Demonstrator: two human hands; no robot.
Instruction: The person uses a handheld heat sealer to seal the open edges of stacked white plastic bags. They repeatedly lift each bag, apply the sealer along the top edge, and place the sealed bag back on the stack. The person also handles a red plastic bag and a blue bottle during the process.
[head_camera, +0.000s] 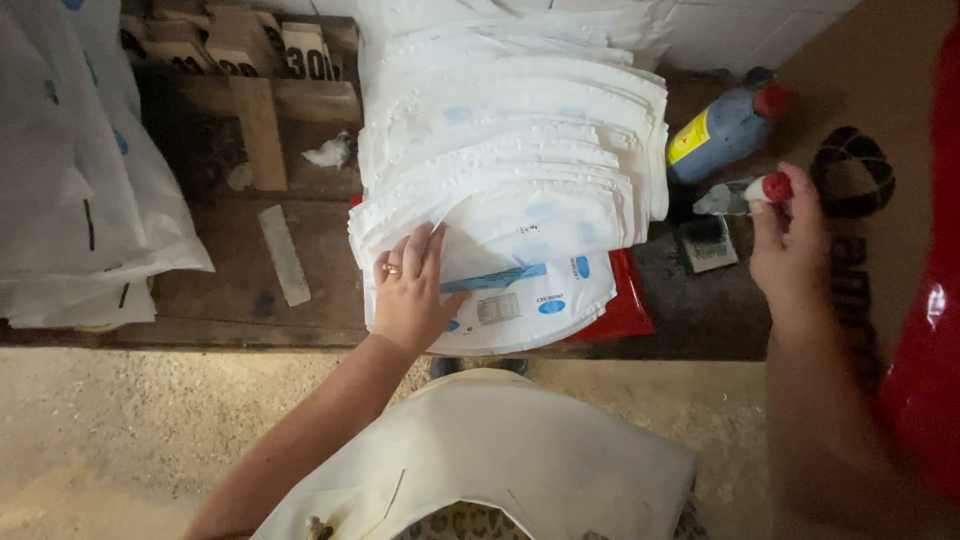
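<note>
Two hands work: your left hand (412, 290) lies flat, fingers spread, on the stacked white sheets (520, 170); your right hand (790, 240) pinches a red-capped bottle (740, 195).

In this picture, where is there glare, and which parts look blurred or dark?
Head view: glare on the glossy red surface at right; the right hand and the small bottle it holds are a little soft; the left hand on the white stack is sharp; the bench lies dim.
</note>
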